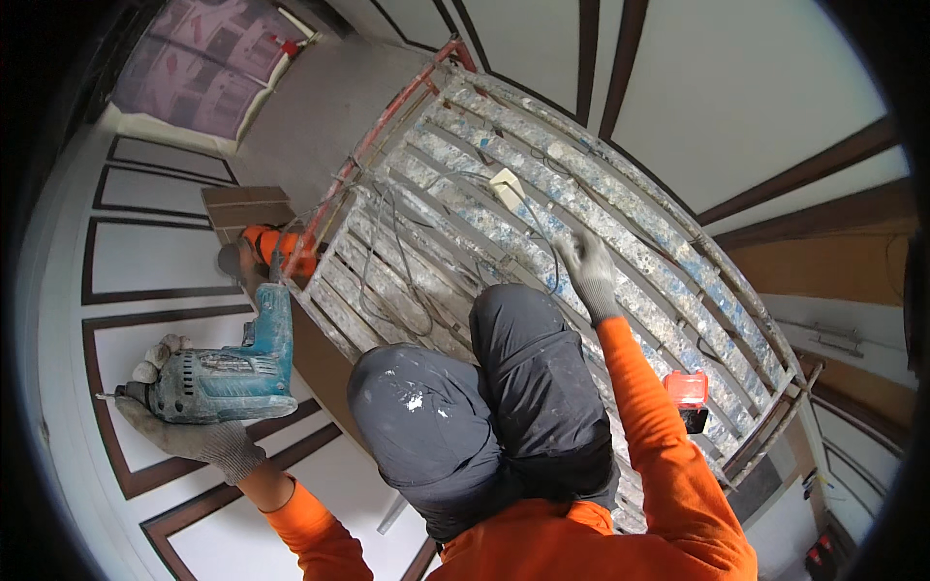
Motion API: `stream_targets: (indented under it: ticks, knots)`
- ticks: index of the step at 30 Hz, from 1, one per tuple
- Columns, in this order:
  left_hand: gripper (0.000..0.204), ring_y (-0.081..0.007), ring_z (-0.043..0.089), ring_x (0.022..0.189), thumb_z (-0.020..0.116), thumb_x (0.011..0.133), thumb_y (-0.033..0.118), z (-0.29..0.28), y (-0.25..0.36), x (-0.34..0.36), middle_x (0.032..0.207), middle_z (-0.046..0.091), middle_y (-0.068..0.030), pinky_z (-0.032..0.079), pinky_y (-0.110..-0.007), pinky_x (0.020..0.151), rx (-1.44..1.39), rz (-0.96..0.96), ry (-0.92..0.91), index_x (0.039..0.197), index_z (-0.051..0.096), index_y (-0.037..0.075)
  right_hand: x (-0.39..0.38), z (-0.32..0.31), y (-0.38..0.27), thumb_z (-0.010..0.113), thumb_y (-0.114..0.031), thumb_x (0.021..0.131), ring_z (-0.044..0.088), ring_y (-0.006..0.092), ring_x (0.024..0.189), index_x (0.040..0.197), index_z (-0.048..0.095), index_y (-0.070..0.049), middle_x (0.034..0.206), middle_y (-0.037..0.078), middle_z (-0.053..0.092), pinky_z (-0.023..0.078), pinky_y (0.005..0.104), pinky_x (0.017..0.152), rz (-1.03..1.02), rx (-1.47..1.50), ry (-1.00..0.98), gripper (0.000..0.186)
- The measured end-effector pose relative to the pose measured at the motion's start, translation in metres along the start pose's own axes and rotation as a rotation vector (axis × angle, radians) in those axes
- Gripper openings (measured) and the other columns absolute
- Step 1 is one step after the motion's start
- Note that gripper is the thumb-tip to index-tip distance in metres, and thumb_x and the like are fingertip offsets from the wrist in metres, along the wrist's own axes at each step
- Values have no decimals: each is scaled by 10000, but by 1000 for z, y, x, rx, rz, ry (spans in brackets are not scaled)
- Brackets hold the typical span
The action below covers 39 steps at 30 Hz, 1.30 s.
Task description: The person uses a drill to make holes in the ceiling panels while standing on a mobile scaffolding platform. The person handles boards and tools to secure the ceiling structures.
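Observation:
My left hand (189,441), in a grey knit glove, is wrapped round the front end of a teal power drill (228,382). The drill lies sideways off the platform's left side, its bit pointing left and its handle bent upward. My gloved right hand (588,276) reaches over the slatted scaffold platform (659,281), thumb and forefinger apart. Beside its thumb runs a dark power cable (538,223); whether they touch is hard to see. Slightly farther off, a cream socket block (506,189) rests on the slats. More cable loops lie left of it.
I squat on the paint-spattered slats. A red rail (383,131) bounds the platform's far left end. Below it, another person in orange (276,247) is near a cardboard sheet (247,205). A red-and-black object (686,389) sits by my right arm. Panelled walls stand on both sides.

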<state>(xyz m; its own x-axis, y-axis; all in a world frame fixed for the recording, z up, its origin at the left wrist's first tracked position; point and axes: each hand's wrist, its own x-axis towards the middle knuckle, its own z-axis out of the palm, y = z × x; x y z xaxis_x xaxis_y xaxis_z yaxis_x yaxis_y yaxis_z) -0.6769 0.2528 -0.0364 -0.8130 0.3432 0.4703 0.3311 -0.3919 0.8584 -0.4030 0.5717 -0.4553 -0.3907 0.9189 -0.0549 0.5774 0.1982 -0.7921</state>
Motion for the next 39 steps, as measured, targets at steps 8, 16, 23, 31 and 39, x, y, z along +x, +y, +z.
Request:
stream_targets:
  ticks: [8,16,23,31,39]
  knots:
    - [555,-323,675,1048,336,1101,475,-54,60,-24,1066,683,-202,565,-489,1011,246,156,155,974,649,35,108,115,-135,563,-403,992,667,435,1128,1150,731,-43,1176,248,712,518,466,962,-178,-130,-409,428]
    - [558,-328,703,1073,326,1105,453,-81,113,-61,1086,683,-221,626,-500,1006,625,343,572,1063,646,-3,88,201,-268,522,-320,1000,660,452,1174,1226,684,-15,1209,298,694,519,485,1015,-313,116,-675,413]
    - [504,-300,697,1067,349,1097,478,-52,79,-51,1062,683,-193,617,-469,1009,485,246,451,1011,628,67,51,229,-177,570,-259,982,677,321,957,1088,632,-33,1042,188,709,530,458,835,-117,-244,-1399,257]
    - [567,-323,701,1112,272,1112,456,-30,61,-31,1131,717,-195,601,-498,994,505,216,292,1090,669,51,5,31,-177,631,-271,1018,549,335,1366,1499,563,-158,1488,158,585,431,398,1146,-317,197,-945,498]
    - [778,-415,672,1155,267,1103,541,21,42,-14,1247,649,-323,614,-571,970,667,317,218,1231,610,-145,-113,-159,121,694,-272,1005,684,276,1173,1339,644,-34,1259,176,696,524,396,1040,201,132,320,413]
